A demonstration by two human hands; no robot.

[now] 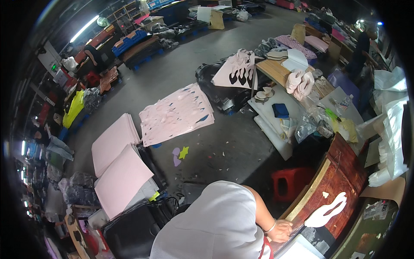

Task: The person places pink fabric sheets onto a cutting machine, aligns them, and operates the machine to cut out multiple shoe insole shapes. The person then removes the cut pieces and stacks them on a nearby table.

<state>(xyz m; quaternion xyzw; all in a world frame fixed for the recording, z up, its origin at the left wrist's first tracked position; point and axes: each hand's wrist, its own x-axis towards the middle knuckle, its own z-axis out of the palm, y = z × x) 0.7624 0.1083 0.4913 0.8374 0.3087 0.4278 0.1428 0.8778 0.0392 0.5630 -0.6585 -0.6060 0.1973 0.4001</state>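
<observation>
My left hand (280, 231), with a bracelet at the wrist, is low at the right, at the near edge of a worn reddish-brown board (345, 166). Its fingers curl together; whatever they may hold is hidden. Beside it lies a white flat panel (302, 249), partly cut off by the lower border. On the board rests a white shoe-upper cutout (321, 216) with a long opening, and near it a small cream scrap (325, 195). My right hand is out of the picture.
A red plastic stool (291, 183) stands beside the board. Pale pink sheets (123, 179) are stacked at left, with a cut-out pink stack (177, 113) beyond. Bundled pink pieces (299, 83) lie on a far table. Another person (360, 49) stands at far right.
</observation>
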